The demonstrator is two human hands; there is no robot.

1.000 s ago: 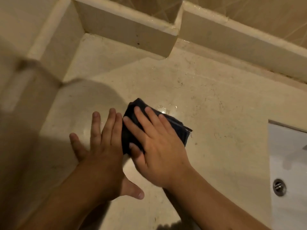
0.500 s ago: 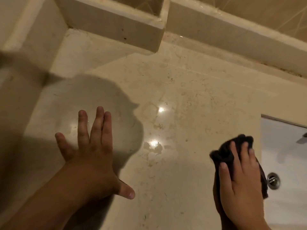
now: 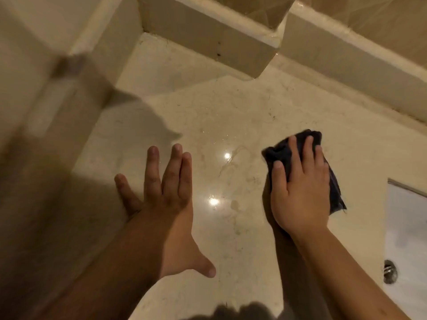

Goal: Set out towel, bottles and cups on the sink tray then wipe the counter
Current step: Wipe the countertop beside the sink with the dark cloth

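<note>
A dark blue cloth (image 3: 280,154) lies on the beige marble counter (image 3: 231,116), pressed flat under my right hand (image 3: 300,188) to the right of centre. My left hand (image 3: 166,192) rests palm down on the counter at the left, fingers spread, holding nothing. The counter shines wet between the two hands. No tray, bottles or cups are in view.
A white sink basin (image 3: 406,239) with a metal overflow fitting (image 3: 390,271) sits at the right edge. A raised stone ledge (image 3: 208,40) runs along the back, and a wall (image 3: 34,77) closes the left side.
My right hand swept the cloth from beside my left hand to the right near the sink, then pushed it a little forward. My left hand stayed planted.
</note>
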